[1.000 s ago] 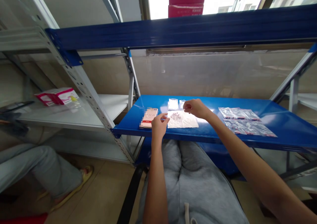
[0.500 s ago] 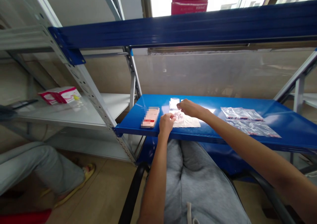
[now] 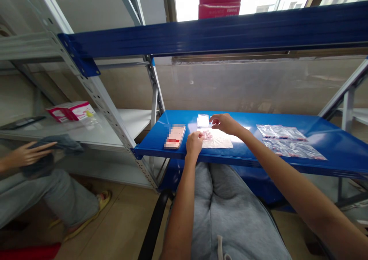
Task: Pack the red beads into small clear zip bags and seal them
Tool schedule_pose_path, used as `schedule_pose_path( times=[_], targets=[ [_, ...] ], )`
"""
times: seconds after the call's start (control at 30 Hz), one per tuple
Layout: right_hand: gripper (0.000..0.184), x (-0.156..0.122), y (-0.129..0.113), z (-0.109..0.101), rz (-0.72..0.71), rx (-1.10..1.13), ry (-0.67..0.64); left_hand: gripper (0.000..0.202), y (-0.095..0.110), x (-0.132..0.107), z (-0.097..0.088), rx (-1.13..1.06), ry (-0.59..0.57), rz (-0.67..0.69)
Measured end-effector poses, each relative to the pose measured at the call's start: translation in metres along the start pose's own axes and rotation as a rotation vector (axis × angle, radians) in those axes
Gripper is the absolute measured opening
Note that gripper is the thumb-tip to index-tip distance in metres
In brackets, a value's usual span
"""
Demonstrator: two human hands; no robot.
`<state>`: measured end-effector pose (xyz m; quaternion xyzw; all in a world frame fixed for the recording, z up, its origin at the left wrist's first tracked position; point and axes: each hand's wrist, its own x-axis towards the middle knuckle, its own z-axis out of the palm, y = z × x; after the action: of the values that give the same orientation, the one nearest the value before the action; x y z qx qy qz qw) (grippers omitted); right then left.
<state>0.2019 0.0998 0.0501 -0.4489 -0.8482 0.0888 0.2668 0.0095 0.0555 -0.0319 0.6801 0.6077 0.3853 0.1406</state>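
A white cloth lies near the front edge of the blue shelf, with a small heap of pink, bead-like pieces on its left part. My left hand is closed at the heap's left side, its fingertips pinched together; what they hold, if anything, is too small to make out. Above the cloth's back right my right hand hovers, fingers bent and apart, with nothing visible between them. Just left of those fingers lie small clear plastic bags.
A phone-like pinkish slab, partly pixelated, lies left of my hands. Several filled clear bags lie on the right of the blue shelf. A blue beam crosses above. At the left, a person's hand holds dark cloth.
My right hand has moved slightly right, away from the small bags, and its fingers have spread. My left hand stays almost in place. The other person's hand with dark cloth has come into view.
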Motion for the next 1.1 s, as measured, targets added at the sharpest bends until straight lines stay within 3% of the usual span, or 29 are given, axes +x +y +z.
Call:
schedule_pose_path(
  times=[0.1,0.23,0.43,0.93,1.1],
  targets=[
    [0.025,-0.015,0.008,0.008,0.095,0.16,0.113,0.01,0.0,-0.001,0.0,-0.006,-0.002,0.001],
    [0.022,-0.035,0.017,0.034,0.228,0.295,0.111,0.009,0.0,-0.001,0.0,-0.018,-0.001,0.021],
    [0.008,-0.044,0.016,0.066,0.229,0.19,0.148,0.01,-0.001,0.0,0.001,-0.024,0.0,0.03],
    [0.005,-0.039,0.017,0.067,0.217,0.156,0.178,0.013,0.003,0.0,0.0,-0.037,0.017,0.027],
    [0.007,-0.041,0.018,0.07,0.22,0.177,0.192,0.024,0.003,-0.005,0.001,-0.035,0.046,0.015]
  ],
)
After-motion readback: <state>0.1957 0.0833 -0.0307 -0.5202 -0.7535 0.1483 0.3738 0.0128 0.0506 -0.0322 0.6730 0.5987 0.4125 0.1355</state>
